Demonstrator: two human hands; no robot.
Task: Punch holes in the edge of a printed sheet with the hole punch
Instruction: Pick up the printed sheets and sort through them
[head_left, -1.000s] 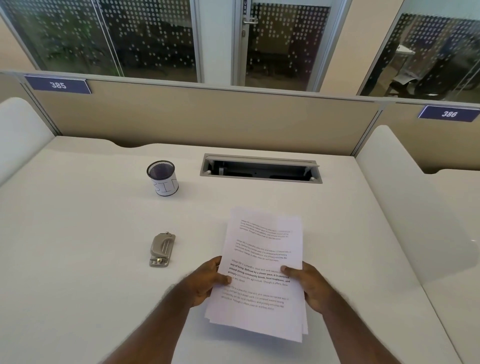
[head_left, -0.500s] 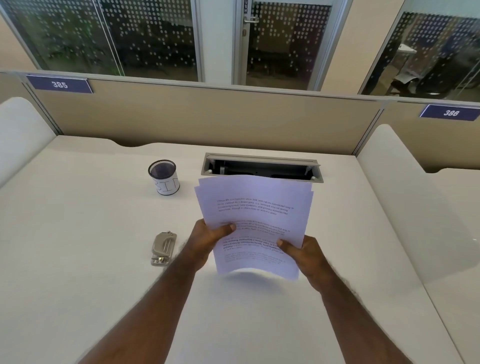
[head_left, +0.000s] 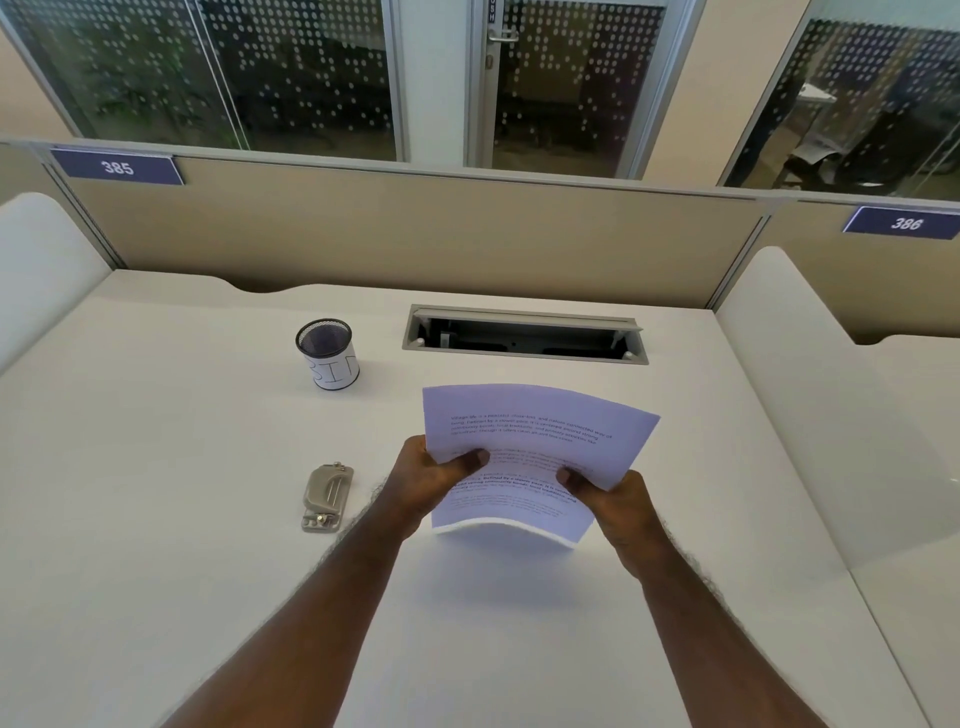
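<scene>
I hold a thin stack of printed sheets (head_left: 535, 431) upright above the white desk (head_left: 156, 519), its lower edge close over the desk top. My left hand (head_left: 431, 480) grips the stack's left side, thumb on the printed face. My right hand (head_left: 613, 501) grips its right side the same way. The pages bow slightly outward. A small grey metal hole punch (head_left: 327, 496) lies on the desk to the left of my left hand, apart from it.
A black mesh cup (head_left: 328, 353) with a white paper label stands at the back left. An open cable tray slot (head_left: 524, 335) is sunk in the desk behind the sheets. Beige partitions and white side dividers (head_left: 810, 364) bound the desk.
The sheets went from lying flat on the desk to being lifted upright, then came down a little; their edges are now squared together. The hole punch has not moved.
</scene>
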